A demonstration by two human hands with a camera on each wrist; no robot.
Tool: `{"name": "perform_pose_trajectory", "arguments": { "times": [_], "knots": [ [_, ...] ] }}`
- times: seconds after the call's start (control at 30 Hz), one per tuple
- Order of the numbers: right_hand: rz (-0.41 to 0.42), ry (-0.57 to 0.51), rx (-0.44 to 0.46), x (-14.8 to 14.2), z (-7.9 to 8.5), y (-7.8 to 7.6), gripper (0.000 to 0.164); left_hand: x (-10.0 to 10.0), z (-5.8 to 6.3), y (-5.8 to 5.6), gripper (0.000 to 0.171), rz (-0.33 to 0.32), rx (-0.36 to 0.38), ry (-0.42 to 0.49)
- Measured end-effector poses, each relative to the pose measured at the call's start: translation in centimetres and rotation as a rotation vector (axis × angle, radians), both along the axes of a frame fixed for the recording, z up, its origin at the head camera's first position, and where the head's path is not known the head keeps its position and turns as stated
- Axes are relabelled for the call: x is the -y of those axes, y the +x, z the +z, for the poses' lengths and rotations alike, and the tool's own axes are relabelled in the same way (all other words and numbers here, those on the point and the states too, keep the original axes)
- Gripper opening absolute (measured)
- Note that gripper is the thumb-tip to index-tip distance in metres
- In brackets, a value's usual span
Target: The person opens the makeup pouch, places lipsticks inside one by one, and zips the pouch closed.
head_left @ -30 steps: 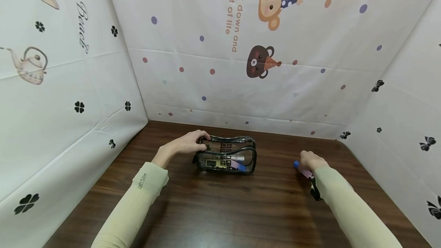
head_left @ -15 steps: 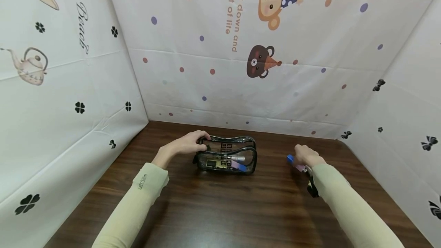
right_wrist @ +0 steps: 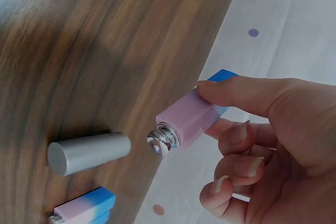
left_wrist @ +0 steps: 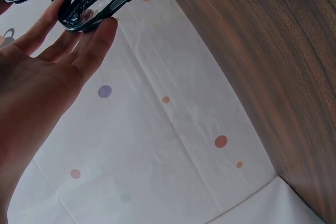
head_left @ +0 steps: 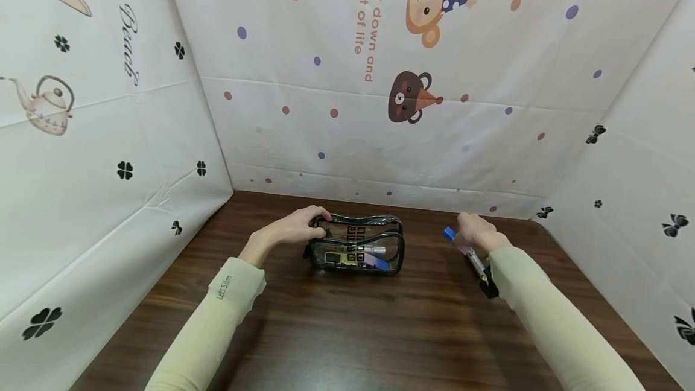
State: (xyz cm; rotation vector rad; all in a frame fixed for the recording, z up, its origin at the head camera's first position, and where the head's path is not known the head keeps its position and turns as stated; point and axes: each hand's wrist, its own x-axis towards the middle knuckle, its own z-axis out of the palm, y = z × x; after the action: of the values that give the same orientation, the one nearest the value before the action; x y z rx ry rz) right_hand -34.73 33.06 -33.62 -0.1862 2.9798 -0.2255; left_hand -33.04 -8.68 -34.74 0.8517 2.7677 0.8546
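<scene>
A clear zip pouch (head_left: pixel 400 252) with black edging stands on the table, small cosmetic-looking items showing through its wall. My left hand (head_left: pixel 298 225) grips its left end; in the left wrist view my fingertips meet the black edge (left_wrist: pixel 79 27). To the right of the pouch, my right hand (head_left: pixel 478 232) holds a pink-and-blue square tube (right_wrist: pixel 189 115) between thumb and fingers. The tube's pink end carries a silver knob (right_wrist: pixel 157 142). In the right wrist view, a grey metallic cylinder (right_wrist: pixel 89 153) and another pink-and-blue tube (right_wrist: pixel 86 205) lie apart from this hand.
A dark wood table (head_left: pixel 347 336) carries everything. White printed sheets stand along its back (head_left: pixel 336 137), left (head_left: pixel 141 198) and right sides. Inside the pouch are a silver piece (head_left: pixel 374 250) and a pink-and-blue piece (head_left: pixel 377 262).
My right hand, with the tube, has moved left and a little farther back toward the pouch side. My left hand and the pouch have stayed put.
</scene>
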Motion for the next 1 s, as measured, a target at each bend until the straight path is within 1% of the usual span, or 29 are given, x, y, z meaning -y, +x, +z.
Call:
{"name": "perform_pose_trajectory", "arguments": {
  "times": [0.07, 0.17, 0.23, 0.4, 0.57, 0.73, 0.87, 1.0],
  "knots": [
    [0.0, 0.002, 0.0, 0.4, 0.3, 0.0, 0.007, 0.0, 0.0, 0.0, 0.033, -0.001, 0.002, 0.001],
    [0.008, 0.007, -0.004, 1.2, 0.7, 0.0, 0.014, 0.0, 0.0, 0.1, 0.033, -0.005, 0.004, 0.003],
    [0.017, 0.013, -0.019, 1.7, 1.0, 0.1, 0.016, 0.0, 0.0, 0.1, 0.033, -0.004, 0.007, 0.005],
    [0.044, 0.004, -0.041, 2.8, 1.7, 0.0, 0.015, 0.1, 0.1, 0.1, 0.033, 0.001, 0.008, 0.005],
    [0.072, 0.003, -0.06, 3.9, 2.1, -0.1, 0.021, 0.0, 0.1, 0.1, 0.034, 0.006, 0.007, 0.007],
    [0.087, 0.004, -0.064, 4.9, 2.7, 0.0, 0.019, 0.0, 0.1, 0.1, 0.034, 0.01, 0.013, 0.006],
    [0.119, -0.012, -0.078, 5.8, 3.4, 0.1, 0.017, 0.0, 0.1, 0.1, 0.034, 0.007, 0.012, 0.005],
    [0.135, -0.018, -0.099, 6.8, 4.1, 0.2, 0.023, 0.0, 0.1, 0.0, 0.035, 0.01, 0.01, 0.006]
  ]
}}
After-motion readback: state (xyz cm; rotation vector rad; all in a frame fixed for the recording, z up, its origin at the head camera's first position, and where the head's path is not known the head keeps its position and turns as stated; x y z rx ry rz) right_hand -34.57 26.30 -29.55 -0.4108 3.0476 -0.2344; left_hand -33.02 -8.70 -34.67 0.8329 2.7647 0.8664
